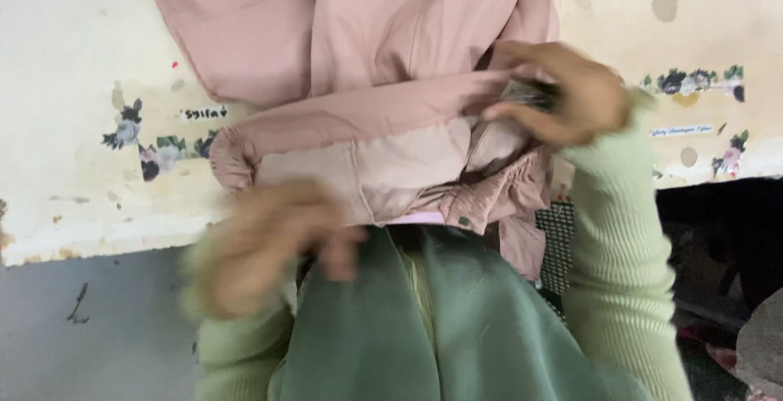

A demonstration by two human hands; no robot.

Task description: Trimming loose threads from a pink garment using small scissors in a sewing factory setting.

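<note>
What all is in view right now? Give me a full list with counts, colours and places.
pink jacket: one, dusty pink, spread on the table from top centre down to the near edge.
green garment: one, sage green, bottom centre, below the jacket.
table: one, cream and stained, across the upper frame.
flower stickers: several, dark and pink, on the table at left and right.
floor: grey, bottom left.
mesh item: one, black, right of the jacket hem; kind unclear.
left hand: one, light green sleeve, blurred, at the jacket's lower edge.
right hand: one, light green sleeve, pinching the jacket's right side.
</note>
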